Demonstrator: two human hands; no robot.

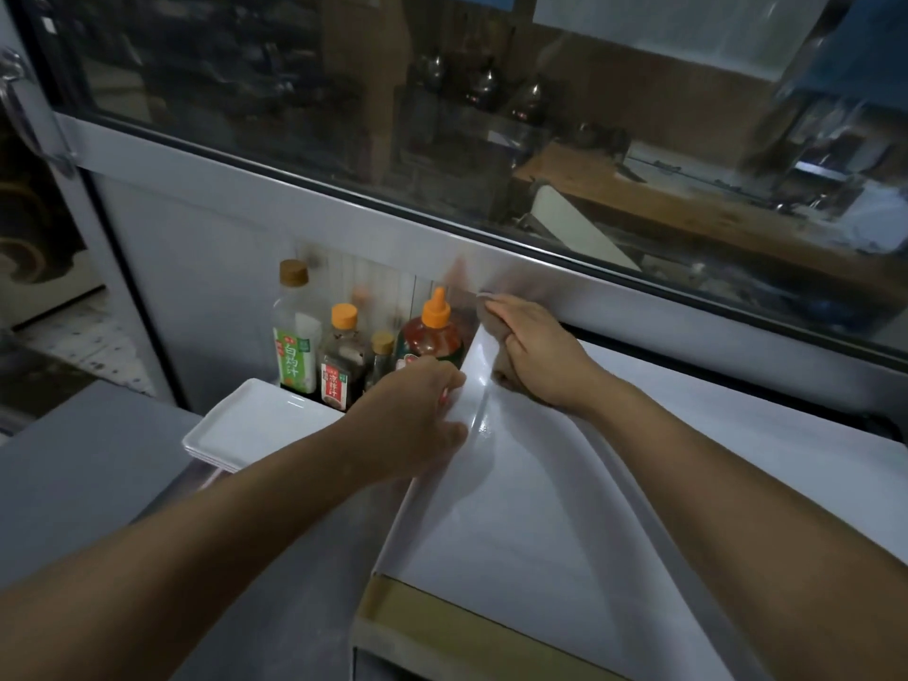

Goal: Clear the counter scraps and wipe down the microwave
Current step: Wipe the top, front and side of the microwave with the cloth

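Note:
The white microwave point(614, 484) fills the lower right, seen from above, its glossy top showing a wet streak. My right hand point(535, 351) presses a brownish cloth point(491, 331) onto the far left corner of that top, close under the window frame. My left hand point(417, 420) lies flat against the microwave's upper left edge, fingers spread along the side, with nothing in it. Most of the cloth is hidden under my right palm.
Sauce bottles point(339, 346) stand in a group against the wall left of the microwave, touching distance from my left hand. White rectangular plates point(236, 425) are stacked in front of them on the steel counter point(88, 484). A window point(442, 115) runs just behind.

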